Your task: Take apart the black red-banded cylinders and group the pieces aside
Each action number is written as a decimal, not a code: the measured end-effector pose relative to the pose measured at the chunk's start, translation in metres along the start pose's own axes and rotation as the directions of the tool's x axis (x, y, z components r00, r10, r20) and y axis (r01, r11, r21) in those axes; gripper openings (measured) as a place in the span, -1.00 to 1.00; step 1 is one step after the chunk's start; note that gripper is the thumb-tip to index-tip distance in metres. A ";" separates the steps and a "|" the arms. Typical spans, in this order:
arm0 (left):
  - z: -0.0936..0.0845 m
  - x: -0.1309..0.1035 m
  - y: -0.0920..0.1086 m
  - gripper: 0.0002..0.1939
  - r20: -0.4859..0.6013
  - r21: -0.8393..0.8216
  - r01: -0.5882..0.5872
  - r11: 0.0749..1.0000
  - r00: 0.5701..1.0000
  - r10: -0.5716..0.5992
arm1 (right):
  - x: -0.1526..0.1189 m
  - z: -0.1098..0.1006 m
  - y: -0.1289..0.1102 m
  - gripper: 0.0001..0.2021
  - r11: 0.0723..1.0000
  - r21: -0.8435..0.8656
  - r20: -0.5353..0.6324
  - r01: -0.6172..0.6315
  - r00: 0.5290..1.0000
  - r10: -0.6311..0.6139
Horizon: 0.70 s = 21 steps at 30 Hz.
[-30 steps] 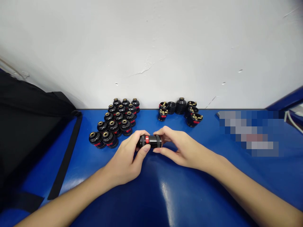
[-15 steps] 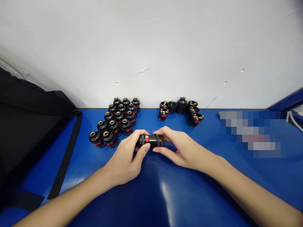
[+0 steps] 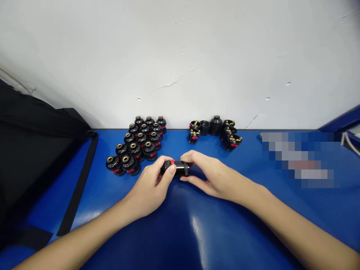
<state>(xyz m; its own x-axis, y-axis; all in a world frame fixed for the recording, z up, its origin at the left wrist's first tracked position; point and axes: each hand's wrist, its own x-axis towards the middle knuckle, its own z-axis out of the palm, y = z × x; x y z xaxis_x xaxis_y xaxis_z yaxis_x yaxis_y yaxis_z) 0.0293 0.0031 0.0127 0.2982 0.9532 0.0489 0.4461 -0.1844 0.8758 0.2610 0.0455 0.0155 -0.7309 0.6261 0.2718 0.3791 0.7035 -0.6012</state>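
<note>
A black lamp socket (image 3: pixel 179 168) with a red switch lies sideways between my hands, just above the blue tabletop. My left hand (image 3: pixel 153 185) is closed round its left end, the thumb over the top beside the red switch. At the other end, my right hand (image 3: pixel 215 174) has its thumb and fingers curled about the rim. To the left stand several capped black lamp sockets (image 3: pixel 136 151) with brass-ringed tops and red switches. Behind my right hand are several open socket bodies (image 3: pixel 194 136) with brass terminals showing, a ribbed black cap (image 3: pixel 216 126) and an upturned ribbed piece (image 3: pixel 204 128).
A pale wall (image 3: pixel 180 67) closes off the back of the blue table (image 3: pixel 174 232). Black fabric with a strap (image 3: pixel 80 183) lies along the left side. At the right a blurred-out patch (image 3: pixel 306 161) covers something flat, and a blue frame edge (image 3: pixel 344 116) stands behind it.
The lamp socket has turned slightly about its length between my hands; its red switch now sits higher, at the top edge. Both hands have shifted a little. The other pieces stay put.
</note>
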 end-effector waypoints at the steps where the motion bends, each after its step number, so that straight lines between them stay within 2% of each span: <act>1: 0.001 0.000 0.000 -0.63 -0.001 0.007 -0.007 1.000 1.000 0.007 | 0.000 0.000 0.001 -0.83 1.000 0.003 -0.010 0.018 1.000 -0.018; 3: 0.001 0.000 0.000 -0.68 0.003 0.039 -0.055 0.998 0.999 0.055 | 0.000 -0.001 0.003 -0.81 0.998 0.040 -0.049 0.055 0.997 -0.053; 5: 0.001 0.000 -0.001 -0.75 0.019 0.078 -0.138 0.987 0.990 0.137 | -0.001 -0.001 0.004 -0.72 0.994 0.102 -0.093 0.043 0.995 -0.033; 7: 0.001 0.000 -0.004 -0.79 0.039 0.103 -0.232 0.967 0.973 0.229 | -0.001 -0.003 0.004 -0.65 0.989 0.149 -0.099 -0.024 0.994 0.039; 11: 0.002 0.002 -0.008 -0.75 0.055 0.121 -0.337 0.934 0.942 0.332 | -0.001 -0.004 0.004 -0.76 0.952 0.252 -0.031 -0.175 0.982 0.189; 13: 0.002 0.002 -0.009 -0.75 0.038 0.126 -0.323 0.938 0.946 0.321 | -0.001 -0.002 0.005 -0.78 0.928 0.326 -0.022 -0.182 0.980 0.200; 17: 0.004 0.002 -0.006 -0.79 -0.007 0.097 -0.166 0.981 0.986 0.168 | 0.000 0.006 0.010 -0.77 0.950 0.313 -0.133 -0.017 0.989 0.061; 19: 0.004 0.002 -0.006 -0.79 -0.027 0.079 -0.118 0.990 0.992 0.121 | 0.000 0.010 0.011 -0.69 0.965 0.258 -0.183 0.042 0.983 0.007; 21: 0.004 0.003 -0.006 -0.79 -0.050 0.067 -0.143 0.987 0.988 0.146 | 0.000 0.011 0.010 -0.57 0.964 0.266 -0.184 0.020 0.982 0.031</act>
<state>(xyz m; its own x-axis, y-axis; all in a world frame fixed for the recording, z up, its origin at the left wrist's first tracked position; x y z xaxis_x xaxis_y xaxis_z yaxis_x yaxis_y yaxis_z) 0.0304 0.0058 0.0053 0.3179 0.9267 0.2004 0.4547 -0.3345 0.8254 0.2580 0.0487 0.0011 -0.6017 0.6987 0.3869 0.1999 0.6008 -0.7740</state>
